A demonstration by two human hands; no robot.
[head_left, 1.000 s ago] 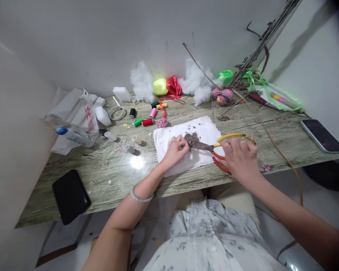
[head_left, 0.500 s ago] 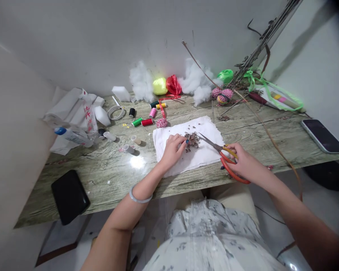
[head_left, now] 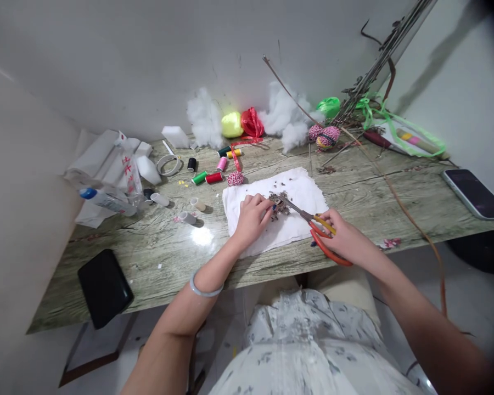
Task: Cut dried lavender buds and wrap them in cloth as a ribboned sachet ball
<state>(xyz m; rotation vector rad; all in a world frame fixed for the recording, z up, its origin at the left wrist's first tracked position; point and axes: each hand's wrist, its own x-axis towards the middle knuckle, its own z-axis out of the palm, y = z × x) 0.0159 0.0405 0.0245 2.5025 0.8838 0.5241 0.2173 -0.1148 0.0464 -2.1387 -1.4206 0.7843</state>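
Note:
My left hand [head_left: 253, 218] rests over a white cloth [head_left: 294, 233], fingers pinched at the edge of a small heap of dried brown plant bits [head_left: 283, 206]. Exactly which piece is between the fingertips is too small to see. In my right hand [head_left: 342, 235] are scissors [head_left: 302, 213] with orange and yellow handles. Their blades reach into the heap right beside my left fingertips and look nearly closed. Loose crumbs of the plant lie scattered around the heap on the cloth.
Thread spools [head_left: 214, 177], red-and-white twine [head_left: 235, 179] and white stuffing [head_left: 286, 118] lie behind the cloth. A long brown stem [head_left: 395, 197] crosses the right side from a bundle of dry twigs [head_left: 370, 79]. Phone [head_left: 475, 192] at right; black case [head_left: 105, 288] and bottle [head_left: 107, 201] at left.
My right hand has moved left with the scissors, bringing the blades from the heap's right edge into it, and they have closed. My left hand stays almost in place.

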